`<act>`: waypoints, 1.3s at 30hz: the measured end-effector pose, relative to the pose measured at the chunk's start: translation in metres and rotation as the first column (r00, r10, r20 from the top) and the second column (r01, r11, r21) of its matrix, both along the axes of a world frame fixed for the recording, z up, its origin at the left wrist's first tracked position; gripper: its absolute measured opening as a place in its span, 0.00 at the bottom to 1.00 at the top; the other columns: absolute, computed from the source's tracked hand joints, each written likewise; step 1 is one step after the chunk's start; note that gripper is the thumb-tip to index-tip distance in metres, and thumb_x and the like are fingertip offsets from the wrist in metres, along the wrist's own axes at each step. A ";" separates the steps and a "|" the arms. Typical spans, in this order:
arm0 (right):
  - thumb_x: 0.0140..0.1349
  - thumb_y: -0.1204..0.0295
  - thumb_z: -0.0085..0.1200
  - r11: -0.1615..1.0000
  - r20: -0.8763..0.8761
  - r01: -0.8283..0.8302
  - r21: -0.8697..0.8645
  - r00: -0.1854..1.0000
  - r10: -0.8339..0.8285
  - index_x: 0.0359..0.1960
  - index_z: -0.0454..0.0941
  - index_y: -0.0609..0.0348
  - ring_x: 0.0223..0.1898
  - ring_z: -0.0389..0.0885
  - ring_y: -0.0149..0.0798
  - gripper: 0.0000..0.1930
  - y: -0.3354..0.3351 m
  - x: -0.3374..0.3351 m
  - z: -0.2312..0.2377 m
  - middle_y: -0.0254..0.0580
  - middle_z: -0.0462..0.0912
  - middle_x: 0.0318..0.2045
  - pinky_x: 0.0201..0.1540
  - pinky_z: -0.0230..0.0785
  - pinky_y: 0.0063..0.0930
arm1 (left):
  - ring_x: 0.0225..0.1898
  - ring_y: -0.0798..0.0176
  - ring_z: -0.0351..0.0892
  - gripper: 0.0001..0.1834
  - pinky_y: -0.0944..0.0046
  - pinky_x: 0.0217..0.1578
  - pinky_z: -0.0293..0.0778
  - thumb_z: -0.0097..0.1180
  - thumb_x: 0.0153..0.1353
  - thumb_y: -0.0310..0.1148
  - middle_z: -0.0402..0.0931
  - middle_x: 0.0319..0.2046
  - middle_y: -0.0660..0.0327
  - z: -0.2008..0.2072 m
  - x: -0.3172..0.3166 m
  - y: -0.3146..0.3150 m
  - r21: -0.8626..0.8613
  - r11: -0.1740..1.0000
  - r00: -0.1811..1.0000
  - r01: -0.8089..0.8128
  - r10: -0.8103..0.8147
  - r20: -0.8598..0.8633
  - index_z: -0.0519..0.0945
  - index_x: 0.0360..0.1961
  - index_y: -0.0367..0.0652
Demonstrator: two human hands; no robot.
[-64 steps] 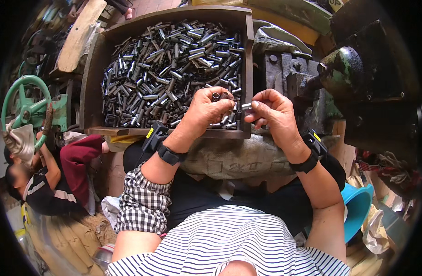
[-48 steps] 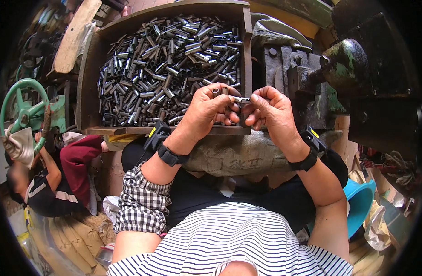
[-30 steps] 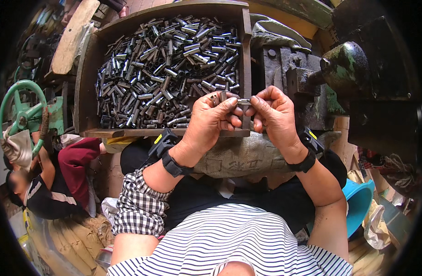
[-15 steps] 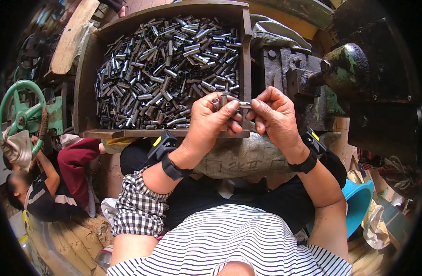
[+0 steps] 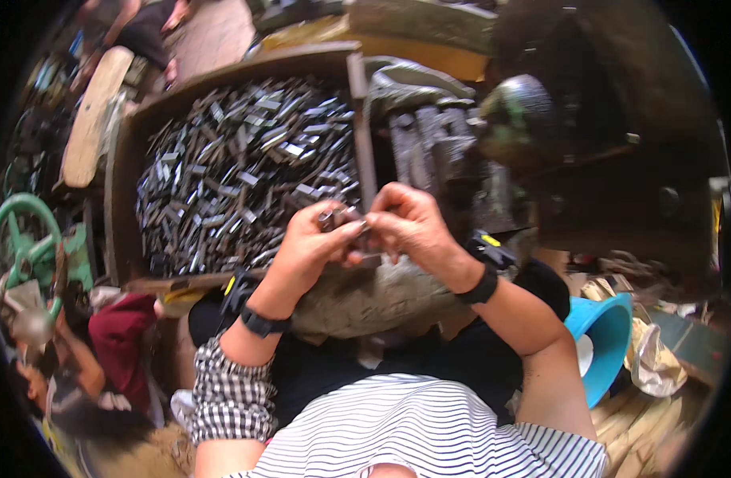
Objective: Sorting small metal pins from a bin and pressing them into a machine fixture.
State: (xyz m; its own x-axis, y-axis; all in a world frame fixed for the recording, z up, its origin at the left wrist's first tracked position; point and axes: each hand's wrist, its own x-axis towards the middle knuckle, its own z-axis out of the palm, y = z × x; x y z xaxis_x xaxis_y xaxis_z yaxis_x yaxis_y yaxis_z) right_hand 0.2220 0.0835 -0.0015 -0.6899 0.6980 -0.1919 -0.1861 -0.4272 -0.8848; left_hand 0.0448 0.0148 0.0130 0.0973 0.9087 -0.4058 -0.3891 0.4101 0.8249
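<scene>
My left hand [image 5: 306, 243] is closed around several short metal tubes [image 5: 329, 218], whose ends stick out above its fingers. Against its thumb, my right hand [image 5: 417, 235] pinches the end of another short metal tube, mostly hidden by the fingertips and blurred. Both hands meet just over the near right corner of a wooden box [image 5: 364, 135]. A large heap of similar metal tubes [image 5: 238, 175] fills that box.
A dark, oily machine [image 5: 605, 167] with a rounded greenish part stands at the right. Sacking lies below the box's near edge. A blue basin [image 5: 613, 350] sits by my right elbow. At the left are a green handwheel [image 5: 23, 239] and another person [image 5: 78, 374].
The view has shifted, so the box and hands sit further left and lower. My hands have drawn closer together, and the tube between them now shows less.
</scene>
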 end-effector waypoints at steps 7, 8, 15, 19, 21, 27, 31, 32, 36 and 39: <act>0.60 0.69 0.54 0.898 0.223 0.114 0.425 0.948 -0.226 0.35 0.70 0.64 0.15 0.76 0.30 0.11 -0.007 0.001 0.017 0.40 0.77 0.18 0.17 0.65 0.22 | 0.23 0.69 0.77 0.08 0.71 0.25 0.75 0.56 0.58 0.27 0.78 0.28 0.59 -0.005 -0.006 -0.002 0.049 0.991 0.989 -0.123 0.119 0.084 0.75 0.38 0.35; 0.60 0.70 0.55 0.840 0.289 0.052 0.540 0.926 -0.243 0.38 0.70 0.65 0.17 0.75 0.26 0.11 -0.011 0.007 0.031 0.38 0.76 0.20 0.19 0.66 0.20 | 0.23 0.69 0.77 0.07 0.70 0.25 0.76 0.56 0.58 0.26 0.78 0.28 0.59 -0.009 -0.006 -0.002 0.049 0.989 0.987 -0.138 0.133 0.094 0.76 0.38 0.35; 0.62 0.71 0.50 -0.055 -0.012 -0.040 0.998 0.694 -0.719 0.44 0.70 0.64 0.24 0.75 0.34 0.12 -0.102 0.154 0.195 0.42 0.77 0.26 0.32 0.71 0.26 | 0.24 0.67 0.79 0.07 0.71 0.23 0.76 0.58 0.57 0.27 0.78 0.28 0.58 -0.009 -0.006 -0.005 0.077 0.990 0.992 -0.122 0.120 0.028 0.76 0.36 0.38; 0.63 0.66 0.46 -0.333 -0.472 0.451 0.828 0.240 -0.848 0.48 0.68 0.69 0.50 0.71 0.43 0.18 -0.081 0.212 0.201 0.50 0.72 0.48 0.57 0.59 0.35 | 0.24 0.66 0.80 0.09 0.70 0.24 0.77 0.59 0.57 0.27 0.78 0.28 0.58 0.002 0.002 -0.004 0.097 0.990 0.993 -0.102 0.108 -0.056 0.75 0.38 0.36; 0.60 0.62 0.52 -0.223 -0.221 0.124 0.967 -0.031 -0.975 0.49 0.67 0.66 0.45 0.69 0.36 0.22 -0.063 0.242 0.181 0.46 0.72 0.43 0.50 0.59 0.28 | 0.26 0.67 0.80 0.08 0.71 0.24 0.77 0.57 0.58 0.27 0.78 0.28 0.58 0.014 0.014 -0.002 0.121 0.989 0.992 -0.080 0.091 -0.091 0.75 0.38 0.35; 0.58 0.69 0.58 -0.022 -0.398 0.767 0.641 0.308 -0.864 0.49 0.69 0.64 0.44 0.73 0.32 0.20 -0.032 0.219 0.126 0.37 0.74 0.44 0.50 0.64 0.29 | 0.26 0.65 0.81 0.09 0.69 0.24 0.77 0.58 0.57 0.27 0.77 0.27 0.59 0.020 0.042 0.032 0.185 0.979 0.996 -0.081 0.085 -0.012 0.74 0.38 0.36; 0.57 0.75 0.57 -0.138 -0.296 0.674 0.725 0.125 -0.947 0.49 0.71 0.66 0.42 0.75 0.34 0.18 -0.027 0.235 0.125 0.40 0.77 0.44 0.48 0.67 0.27 | 0.22 0.65 0.79 0.07 0.67 0.22 0.75 0.57 0.57 0.26 0.76 0.24 0.61 0.009 0.050 0.057 0.236 0.965 0.990 -0.112 0.130 -0.062 0.74 0.36 0.37; 0.57 0.75 0.57 -0.141 -0.292 0.665 0.733 0.121 -0.949 0.49 0.72 0.66 0.41 0.76 0.34 0.18 -0.026 0.234 0.134 0.40 0.76 0.44 0.47 0.68 0.27 | 0.22 0.65 0.79 0.08 0.67 0.23 0.76 0.57 0.57 0.27 0.76 0.25 0.60 0.008 0.050 0.063 0.275 0.959 0.991 -0.073 0.102 -0.092 0.73 0.36 0.37; 0.59 0.74 0.54 -0.014 -0.144 0.617 0.787 0.161 -0.976 0.50 0.72 0.67 0.47 0.75 0.38 0.18 -0.024 0.247 0.176 0.45 0.76 0.48 0.51 0.67 0.31 | 0.24 0.66 0.79 0.10 0.69 0.25 0.77 0.58 0.57 0.28 0.77 0.26 0.61 -0.009 0.052 0.077 0.216 0.972 0.987 -0.097 0.123 -0.108 0.74 0.37 0.37; 0.62 0.70 0.48 0.046 0.034 0.154 0.987 0.078 -0.996 0.53 0.71 0.68 0.57 0.68 0.43 0.19 -0.021 0.271 0.217 0.49 0.72 0.55 0.61 0.57 0.35 | 0.25 0.65 0.81 0.08 0.70 0.24 0.77 0.58 0.57 0.28 0.77 0.26 0.61 -0.014 0.059 0.091 0.195 0.977 0.981 -0.089 0.120 -0.150 0.74 0.36 0.36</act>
State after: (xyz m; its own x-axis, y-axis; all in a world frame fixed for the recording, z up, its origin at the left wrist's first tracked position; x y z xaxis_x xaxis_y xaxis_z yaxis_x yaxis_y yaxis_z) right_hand 0.4932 0.0622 0.2153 0.2427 0.7333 0.6352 0.7910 0.2295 -0.5672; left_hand 0.1039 0.1056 -0.0010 -0.0546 0.9714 -0.2309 -0.2786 0.2073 0.9378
